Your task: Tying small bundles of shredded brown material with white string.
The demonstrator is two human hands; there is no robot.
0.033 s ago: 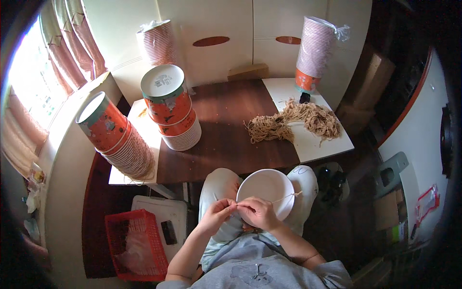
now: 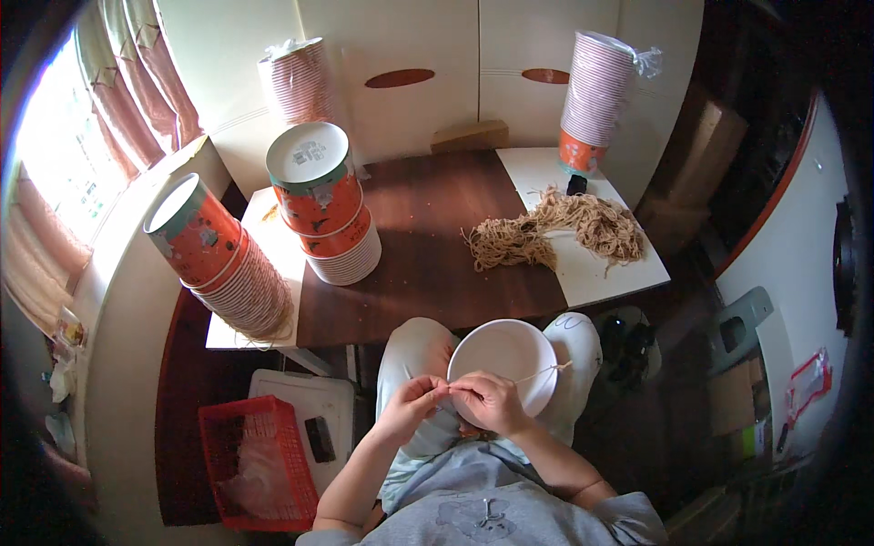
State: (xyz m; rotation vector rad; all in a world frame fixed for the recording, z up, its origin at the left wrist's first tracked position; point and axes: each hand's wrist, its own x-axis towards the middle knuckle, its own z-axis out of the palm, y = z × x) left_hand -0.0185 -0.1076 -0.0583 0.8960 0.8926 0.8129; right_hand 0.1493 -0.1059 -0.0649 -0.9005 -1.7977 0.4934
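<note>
A round paper bucket (image 2: 523, 350), white inside, is held between my knees with its opening facing up. A thin beige cord (image 2: 535, 375) runs across it from my right hand to a small knotted end at the right side of the rim. My left hand (image 2: 415, 404) and my right hand (image 2: 490, 400) meet over the bucket's near left edge. Both are closed, thumbs and fingertips pinched together. What lies between the fingertips is too small to see clearly, but it appears to be the cord's other end.
Upside-down stacks of orange-and-white buckets (image 2: 319, 205) stand on the table's left (image 2: 401, 300). Beige cords (image 2: 592, 223) lie loosely heaped at the right, by another tall stack (image 2: 596, 100). A red basket (image 2: 296, 455) and a white lidded box with a dark phone (image 2: 320, 439) sit lower left.
</note>
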